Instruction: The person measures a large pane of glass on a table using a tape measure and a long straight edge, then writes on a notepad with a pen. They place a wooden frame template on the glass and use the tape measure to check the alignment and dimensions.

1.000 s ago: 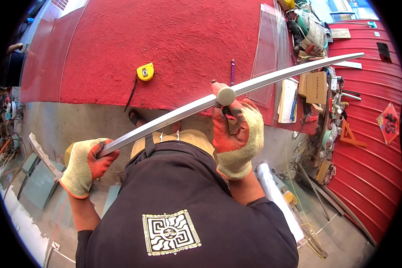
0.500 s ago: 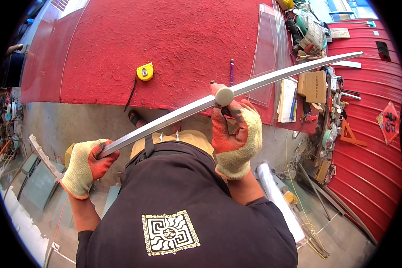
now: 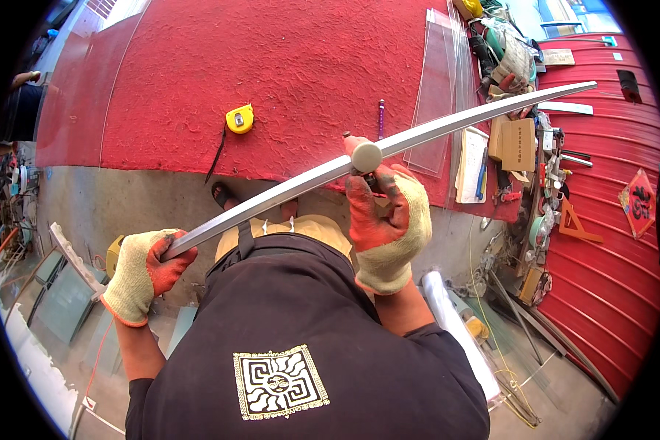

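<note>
A long silver metal strip [image 3: 279, 192] runs slantwise across the view, from lower left to upper right. My left hand [image 3: 143, 273], in a cream knitted glove with a red coated palm, is closed around its near end. Gloved alike, my right hand [image 3: 392, 227] is closed, thumb and fingers pinching, just under the strip's middle. At its fingertips a pale round-ended object [image 3: 367, 158] covers part of the strip. What kind of object it is, and how the fingers grip it, I cannot make out.
Beyond the strip lies a red-covered table [image 3: 293, 81] bearing a yellow tape measure [image 3: 239, 119], a purple pen-like stick [image 3: 380, 121] and clear sheets [image 3: 427, 125]. Tools and cardboard boxes [image 3: 518, 144] crowd its right side. Glass pieces [image 3: 70, 308] lean at lower left. Another person's arm [image 3: 23, 79] shows far left.
Both hands keep their hold, and the strip stays at almost the same slant. The view has shifted very slightly; the pale round-ended object has hardly moved.
</note>
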Demonstrator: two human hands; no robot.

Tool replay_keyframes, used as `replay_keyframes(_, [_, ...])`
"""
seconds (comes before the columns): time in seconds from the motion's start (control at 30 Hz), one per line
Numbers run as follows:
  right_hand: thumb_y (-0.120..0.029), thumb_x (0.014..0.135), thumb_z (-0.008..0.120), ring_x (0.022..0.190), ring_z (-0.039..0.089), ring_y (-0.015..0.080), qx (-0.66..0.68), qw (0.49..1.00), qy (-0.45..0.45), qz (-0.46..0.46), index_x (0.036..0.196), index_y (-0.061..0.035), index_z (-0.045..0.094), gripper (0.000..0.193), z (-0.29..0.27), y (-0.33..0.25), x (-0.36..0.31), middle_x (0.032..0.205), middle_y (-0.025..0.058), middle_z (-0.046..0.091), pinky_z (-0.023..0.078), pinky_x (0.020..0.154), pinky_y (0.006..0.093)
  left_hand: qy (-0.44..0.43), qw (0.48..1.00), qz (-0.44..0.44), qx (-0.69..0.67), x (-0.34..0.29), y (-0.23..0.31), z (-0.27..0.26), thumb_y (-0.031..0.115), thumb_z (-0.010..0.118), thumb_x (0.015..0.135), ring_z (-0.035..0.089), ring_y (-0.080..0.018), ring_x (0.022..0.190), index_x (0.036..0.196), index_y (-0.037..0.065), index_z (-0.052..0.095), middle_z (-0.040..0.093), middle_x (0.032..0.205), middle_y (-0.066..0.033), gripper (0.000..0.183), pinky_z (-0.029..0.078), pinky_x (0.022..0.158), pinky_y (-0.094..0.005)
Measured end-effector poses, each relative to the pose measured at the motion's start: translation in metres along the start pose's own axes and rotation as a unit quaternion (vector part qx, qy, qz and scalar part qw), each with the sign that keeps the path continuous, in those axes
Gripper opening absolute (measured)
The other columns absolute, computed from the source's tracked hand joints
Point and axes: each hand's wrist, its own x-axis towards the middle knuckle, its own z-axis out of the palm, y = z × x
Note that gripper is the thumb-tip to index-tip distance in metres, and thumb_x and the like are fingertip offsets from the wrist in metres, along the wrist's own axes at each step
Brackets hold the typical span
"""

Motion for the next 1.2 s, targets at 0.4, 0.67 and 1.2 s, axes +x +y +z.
replay_keyframes(0.4, [-0.023, 0.114, 0.079, 0.086, 0.068, 0.0118, 0.215, 0.876, -0.075, 0.425, 0.12, -0.0005, 0.078, 0.023, -0.01, -0.027, 0.009, 0.099, 0.0033, 0.074, 0.055, 0.079, 0.0306, -0.007, 1.0, 0.007, 0.021, 0.004, 0.007, 0.001, 0.022, 0.092, 0.097, 0.067, -0.0253, 0.07, 0.115, 0.001, 0.083, 0.071, 0.082, -0.017, 0.029, 0.058, 0.07, -0.0361])
replay_keyframes(0.67, [-0.038, 0.123, 0.061, 0.082, 0.068, 0.0121, 0.425, 0.732, -0.118, 0.519, 0.126, -0.0007, 0.072, 0.039, -0.009, -0.019, 0.021, 0.091, 0.0018, 0.069, 0.056, 0.08, 0.0285, -0.012, 0.999, 0.023, 0.033, 0.012, 0.013, 0.006, 0.025, 0.092, 0.099, 0.071, -0.0395, 0.072, 0.114, 0.003, 0.082, 0.075, 0.085, -0.021, 0.028, 0.06, 0.07, -0.0391])
replay_keyframes(1.2, [-0.037, 0.123, 0.059, 0.084, 0.065, 0.0089, 0.465, 0.715, -0.061, 0.518, 0.155, -0.0149, 0.074, 0.042, 0.002, -0.004, 0.011, 0.097, -0.0052, 0.052, 0.059, 0.089, 0.03, 0.044, 0.992, 0.11, 0.049, 0.019, 0.01, 0.029, 0.016, 0.091, 0.092, 0.082, -0.036, 0.087, 0.12, 0.012, 0.085, 0.081, 0.096, -0.0183, 0.029, 0.065, 0.08, -0.0417])
